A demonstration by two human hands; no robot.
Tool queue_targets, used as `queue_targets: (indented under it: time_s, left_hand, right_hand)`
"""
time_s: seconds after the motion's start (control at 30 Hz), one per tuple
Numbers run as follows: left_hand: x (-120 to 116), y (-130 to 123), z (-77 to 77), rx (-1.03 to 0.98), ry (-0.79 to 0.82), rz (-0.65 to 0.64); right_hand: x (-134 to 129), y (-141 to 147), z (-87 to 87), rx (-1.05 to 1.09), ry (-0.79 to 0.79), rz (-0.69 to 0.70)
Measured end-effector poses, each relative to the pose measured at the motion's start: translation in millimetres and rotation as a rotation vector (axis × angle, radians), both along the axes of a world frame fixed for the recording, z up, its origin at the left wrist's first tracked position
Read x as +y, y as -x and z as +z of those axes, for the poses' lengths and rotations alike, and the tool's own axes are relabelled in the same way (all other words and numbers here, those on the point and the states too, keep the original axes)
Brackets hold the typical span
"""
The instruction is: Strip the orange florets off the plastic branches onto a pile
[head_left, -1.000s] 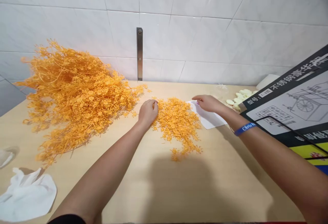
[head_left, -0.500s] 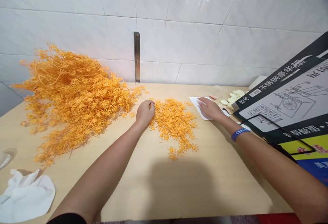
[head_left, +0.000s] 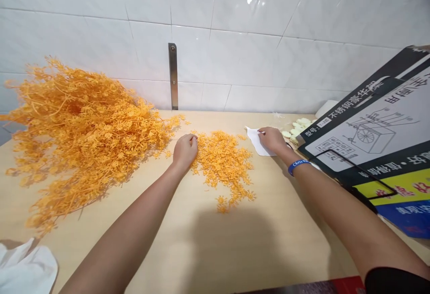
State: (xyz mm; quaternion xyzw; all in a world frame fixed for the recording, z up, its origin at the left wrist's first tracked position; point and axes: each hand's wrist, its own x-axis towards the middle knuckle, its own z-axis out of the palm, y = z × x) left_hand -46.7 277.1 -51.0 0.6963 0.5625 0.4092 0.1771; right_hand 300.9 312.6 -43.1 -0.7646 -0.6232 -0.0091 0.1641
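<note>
My left hand (head_left: 185, 151) rests closed at the left edge of a loose pile of small orange artificial flowers (head_left: 225, 157). Thumb and forefinger are pressed together; what they hold, if anything, is hidden. To the right of the pile, my right hand (head_left: 271, 140) has its fingers curled in a pinch on a thin white sheet (head_left: 258, 143), which looks slightly bent. A blue wristband (head_left: 298, 166) circles my right wrist. Left of my left hand lies a big bunch of orange flower stems (head_left: 94, 132), its tips near the loose pile.
A printed cardboard box (head_left: 366, 141) stands at the right with a black wire frame (head_left: 356, 168) before it. Pale cream flowers (head_left: 297, 128) lie beyond my right hand. A crumpled white cloth (head_left: 27, 267) lies front left. Tiled wall (head_left: 235, 61) borders the table (head_left: 161, 244).
My right hand's fingers have gone from stretched over the white sheet to a pinch at it, and the sheet has bent. The view has shifted a little right; my left hand stays by the pile.
</note>
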Motion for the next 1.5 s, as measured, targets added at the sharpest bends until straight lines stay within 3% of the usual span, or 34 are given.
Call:
queue_targets:
  time_s: [0.23, 0.5, 0.9, 1.07, 1.17, 1.3, 1.37, 1.43, 1.5]
  left_hand:
    - [-1, 0, 2.0, -0.007, 0.003, 0.009]
    - [-2, -1, 4.1, 0.006, 0.021, 0.022]
    - [-2, -1, 5.2, -0.024, 0.051, 0.031]
    - [-2, -3, 4.4, -0.025, 0.042, 0.036]
    - [-3, -4, 3.4, -0.03, 0.037, 0.028]
    - [-3, -4, 2.1, -0.011, 0.044, 0.015]
    - [-3, -3, 1.3, 0.0, 0.042, 0.003]
    - [-3, -3, 0.5, 0.009, 0.036, -0.005]
    - [-3, -3, -0.2, 0.019, 0.027, -0.008]
  right_hand:
    - [-3, -7, 2.5, 0.152, -0.053, -0.072]
    - [-9, -4, -2.2, 0.263, -0.085, -0.043]
    - [-6, -18, 3.9, 0.658, -0.328, -0.137]
    - [-15, -20, 10.1, 0.589, -0.338, -0.122]
    - [-24, -13, 14.7, 0.457, -0.251, -0.03]
    - [-20, 28, 29.0, 0.105, -0.209, 0.185]
    - [-8, 69, 38.7, 0.125, -0.119, 0.319]
    - [9, 119, 47.2, 0.113, 0.04, 0.549]
    - [28, 169, 52.8, -0.07, 0.087, 0.697]
